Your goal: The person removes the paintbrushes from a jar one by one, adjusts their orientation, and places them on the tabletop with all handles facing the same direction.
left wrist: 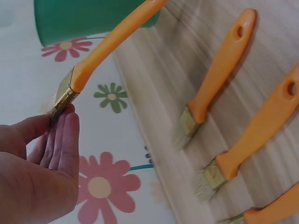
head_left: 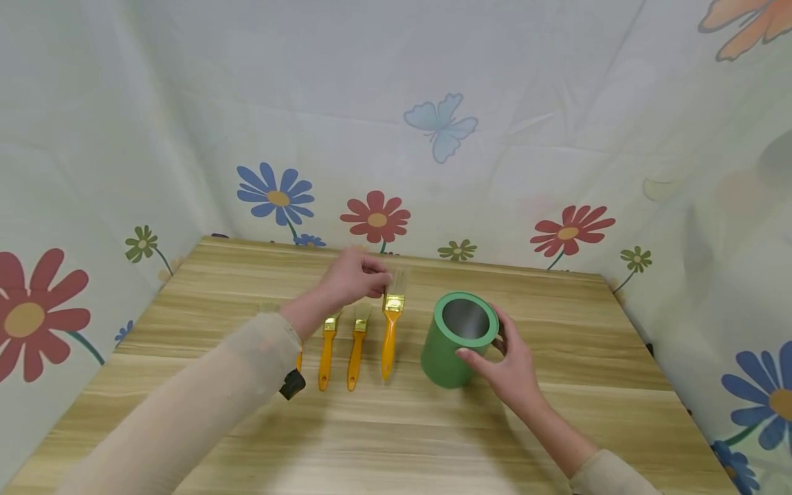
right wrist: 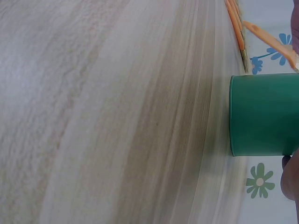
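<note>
My left hand [head_left: 354, 278] pinches a paintbrush [head_left: 388, 344] at the bristle end, with its orange handle pointing down toward me. In the left wrist view, thumb and fingertips meet at the brush's gold metal band [left wrist: 63, 95], and the handle slants up off the table. To the right, my right hand [head_left: 516, 371] grips a green can [head_left: 441, 357] around its rim and right side, thumb in front. The can's top is uncovered, showing a grey inside, and it stands close to the raised brush. In the right wrist view only part of the can [right wrist: 264, 116] and hand shows.
More paintbrushes with orange handles lie side by side left of the held one, among them one brush [head_left: 355, 354] and another brush [head_left: 325, 354]. My left forearm partly covers the leftmost. The wooden table [head_left: 396, 454] ends at a flowered cloth backdrop [head_left: 346, 137].
</note>
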Demonstrator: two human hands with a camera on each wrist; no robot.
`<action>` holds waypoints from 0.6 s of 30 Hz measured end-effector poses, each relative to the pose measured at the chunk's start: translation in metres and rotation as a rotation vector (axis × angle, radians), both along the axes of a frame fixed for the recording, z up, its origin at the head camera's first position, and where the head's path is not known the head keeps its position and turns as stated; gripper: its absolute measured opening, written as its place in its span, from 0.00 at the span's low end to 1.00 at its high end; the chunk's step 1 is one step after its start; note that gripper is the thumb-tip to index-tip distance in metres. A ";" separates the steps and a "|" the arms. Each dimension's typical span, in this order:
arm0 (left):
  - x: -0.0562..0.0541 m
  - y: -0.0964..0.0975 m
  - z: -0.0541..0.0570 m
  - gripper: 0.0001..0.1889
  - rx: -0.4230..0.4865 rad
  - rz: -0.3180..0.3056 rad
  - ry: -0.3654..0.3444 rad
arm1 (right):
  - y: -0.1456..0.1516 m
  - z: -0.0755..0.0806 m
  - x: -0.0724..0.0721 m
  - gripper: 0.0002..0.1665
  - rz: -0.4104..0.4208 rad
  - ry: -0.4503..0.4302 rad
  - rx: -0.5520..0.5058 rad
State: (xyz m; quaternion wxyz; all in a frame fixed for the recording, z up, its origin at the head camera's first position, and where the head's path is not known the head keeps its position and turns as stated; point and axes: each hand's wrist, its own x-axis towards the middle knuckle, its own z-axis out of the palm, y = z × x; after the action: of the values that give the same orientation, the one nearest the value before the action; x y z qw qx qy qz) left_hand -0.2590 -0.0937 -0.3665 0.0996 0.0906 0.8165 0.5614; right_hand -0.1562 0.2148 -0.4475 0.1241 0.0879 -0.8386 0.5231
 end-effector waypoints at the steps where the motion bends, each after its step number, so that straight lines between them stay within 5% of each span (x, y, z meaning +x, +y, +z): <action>1: -0.001 0.001 -0.004 0.13 -0.001 0.006 -0.004 | 0.000 0.000 0.000 0.55 0.001 0.001 -0.001; 7: -0.004 0.004 -0.025 0.13 -0.026 0.043 -0.013 | 0.000 0.002 0.001 0.55 0.002 0.001 -0.008; 18: -0.005 0.008 -0.047 0.07 -0.158 0.080 0.031 | 0.001 0.002 0.001 0.55 -0.003 -0.010 0.001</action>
State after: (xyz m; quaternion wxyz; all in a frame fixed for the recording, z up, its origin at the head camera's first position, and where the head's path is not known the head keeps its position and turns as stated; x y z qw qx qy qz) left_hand -0.2641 -0.0855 -0.4140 0.0714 0.0584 0.8627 0.4973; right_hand -0.1554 0.2159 -0.4458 0.1208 0.0841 -0.8395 0.5231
